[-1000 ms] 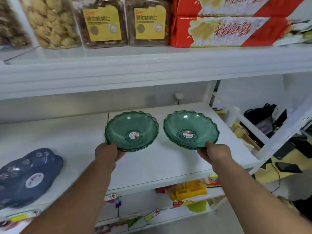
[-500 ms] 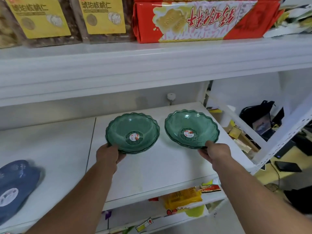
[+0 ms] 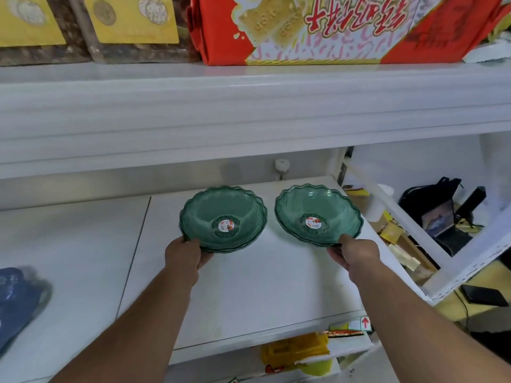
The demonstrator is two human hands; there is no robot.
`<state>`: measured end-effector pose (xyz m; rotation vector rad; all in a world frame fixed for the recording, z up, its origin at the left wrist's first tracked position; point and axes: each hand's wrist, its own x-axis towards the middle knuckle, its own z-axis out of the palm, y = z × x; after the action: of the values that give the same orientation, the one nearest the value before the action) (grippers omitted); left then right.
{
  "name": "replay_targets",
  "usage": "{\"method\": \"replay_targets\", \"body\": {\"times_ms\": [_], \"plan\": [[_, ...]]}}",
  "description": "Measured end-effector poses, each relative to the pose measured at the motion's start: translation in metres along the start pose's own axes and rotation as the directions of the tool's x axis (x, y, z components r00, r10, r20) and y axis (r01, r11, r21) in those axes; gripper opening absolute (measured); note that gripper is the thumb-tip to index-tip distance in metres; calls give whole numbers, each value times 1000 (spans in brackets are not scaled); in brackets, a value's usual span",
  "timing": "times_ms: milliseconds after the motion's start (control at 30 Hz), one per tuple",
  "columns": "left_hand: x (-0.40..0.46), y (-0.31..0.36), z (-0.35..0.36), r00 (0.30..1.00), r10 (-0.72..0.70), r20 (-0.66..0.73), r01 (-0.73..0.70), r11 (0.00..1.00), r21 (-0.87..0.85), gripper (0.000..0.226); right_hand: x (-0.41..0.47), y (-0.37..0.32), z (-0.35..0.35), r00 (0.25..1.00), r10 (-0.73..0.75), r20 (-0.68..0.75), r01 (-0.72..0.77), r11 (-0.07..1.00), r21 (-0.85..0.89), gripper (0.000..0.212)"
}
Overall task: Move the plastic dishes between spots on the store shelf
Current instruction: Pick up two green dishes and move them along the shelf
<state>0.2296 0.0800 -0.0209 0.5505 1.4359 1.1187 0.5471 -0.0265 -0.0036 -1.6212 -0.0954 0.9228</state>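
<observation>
The white store shelf point(image 3: 249, 294) carries two stacks of green plastic dishes side by side, near its right end, rims close but apart. Both forearms reach forward from below, roughly parallel. The left hand point(image 3: 184, 254) grips the near rim of the left green dishes point(image 3: 224, 217), thumb on top and fingers tucked beneath. The right hand point(image 3: 356, 251) grasps the near rim of the right green dishes point(image 3: 318, 214) the same way. A blue dish point(image 3: 16, 302) lies blurred at far left.
</observation>
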Motion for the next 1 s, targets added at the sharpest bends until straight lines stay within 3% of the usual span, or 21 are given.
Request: {"method": "replay_targets", "body": {"times_ms": [533, 800, 1000], "plan": [[18, -15, 42, 997, 27, -74, -31, 998, -53, 15, 74, -14, 11, 994, -11, 104, 14, 1000, -27, 21], [24, -9, 48, 995, 30, -95, -37, 997, -66, 14, 89, -14, 27, 994, -2, 108, 7, 999, -43, 6], [30, -6, 45, 994, 25, -109, -32, 997, -64, 9, 93, -14, 32, 994, 19, 110, -13, 999, -51, 11]]}}
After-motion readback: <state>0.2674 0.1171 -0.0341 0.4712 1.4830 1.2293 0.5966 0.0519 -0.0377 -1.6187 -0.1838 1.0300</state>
